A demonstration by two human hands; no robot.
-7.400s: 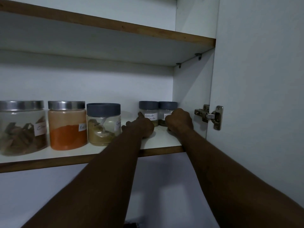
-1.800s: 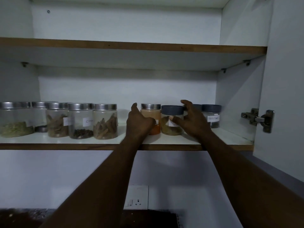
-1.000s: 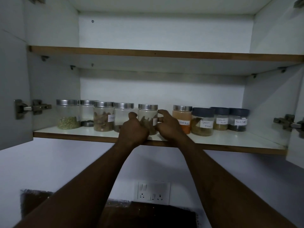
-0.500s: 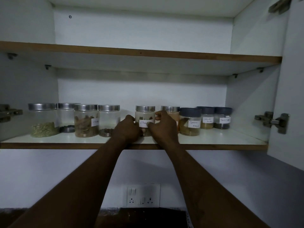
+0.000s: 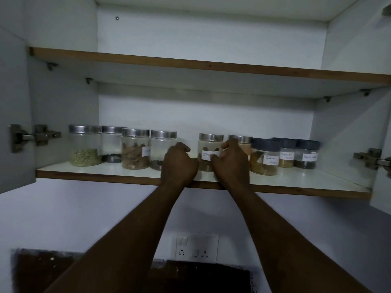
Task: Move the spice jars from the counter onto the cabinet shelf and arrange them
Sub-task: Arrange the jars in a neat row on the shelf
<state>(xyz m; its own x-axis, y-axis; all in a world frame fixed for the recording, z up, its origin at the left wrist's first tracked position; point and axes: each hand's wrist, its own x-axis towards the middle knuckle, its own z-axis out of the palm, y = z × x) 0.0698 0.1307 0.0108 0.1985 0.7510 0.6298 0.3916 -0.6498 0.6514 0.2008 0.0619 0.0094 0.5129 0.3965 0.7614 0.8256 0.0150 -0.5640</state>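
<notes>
Several spice jars stand in a row on the lower cabinet shelf (image 5: 296, 182). A steel-lidded jar with a white label (image 5: 208, 148) stands in the middle, label facing front. My right hand (image 5: 231, 163) grips its right side, thumb on the label. My left hand (image 5: 179, 163) lies against its left side with curled fingers. To its left are a cloves jar (image 5: 161, 149), a bark jar (image 5: 135, 152) and a green-seed jar (image 5: 84, 148). To its right are an orange powder jar (image 5: 243, 142) and three dark-lidded jars (image 5: 264, 157).
Both cabinet doors hang open, with hinges at the left (image 5: 31, 136) and right (image 5: 372, 158). An upper shelf (image 5: 190, 64) runs overhead. A wall socket plate (image 5: 196, 247) sits below the cabinet, above a dark counter (image 5: 190, 278).
Over the last second the labelled jar slid right, away from the cloves jar and towards the orange jar, and its label turned to the front. Both hands stayed at it.
</notes>
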